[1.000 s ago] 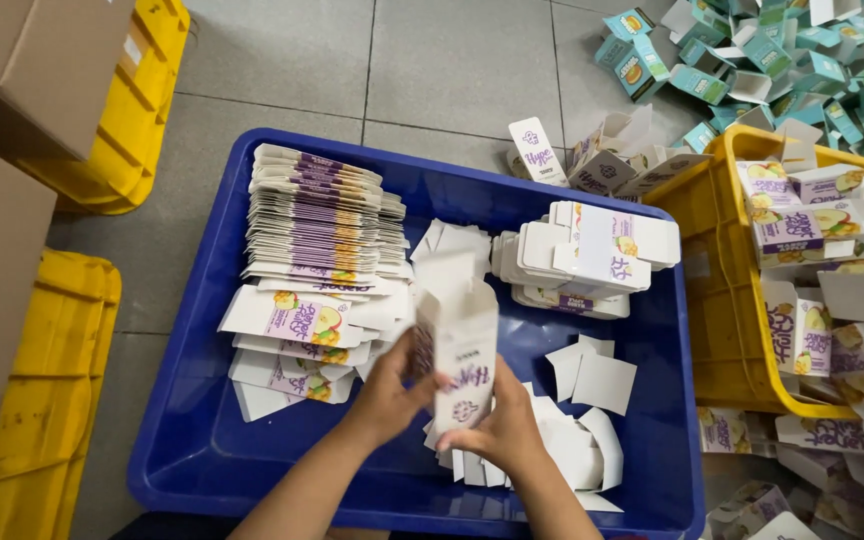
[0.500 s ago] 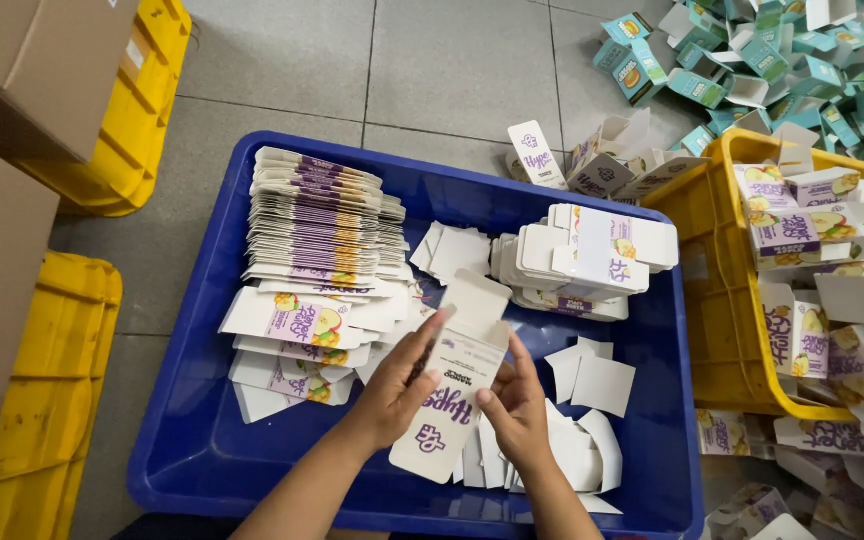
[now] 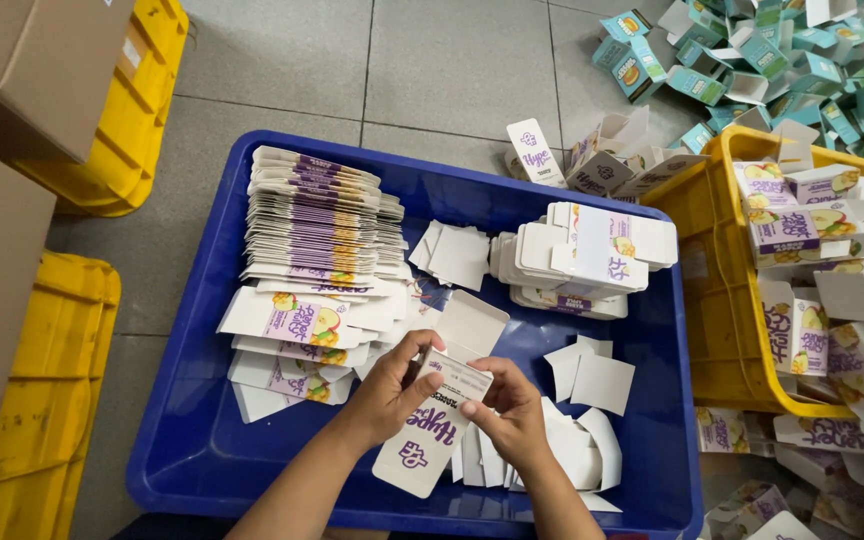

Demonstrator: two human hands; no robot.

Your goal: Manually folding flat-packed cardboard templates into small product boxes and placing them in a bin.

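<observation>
Since a second ago our carton (image 3: 432,425) lies flatter at lower centre; left hand (image 3: 384,392) and right hand (image 3: 507,412) pinch its flap, best creased squarely over the tub (image 3: 192,440).

Blue plastic tray (image 3: 202,455) sitting on the floor; stack of flat purple-and-white cartons (image 3: 317,215) lying in its left part, folded white cartons (image 3: 592,255) lying right; yellow plastic crate (image 3: 712,300) standing beside its right wall, holding assembled cartons (image 3: 822,240).
</observation>
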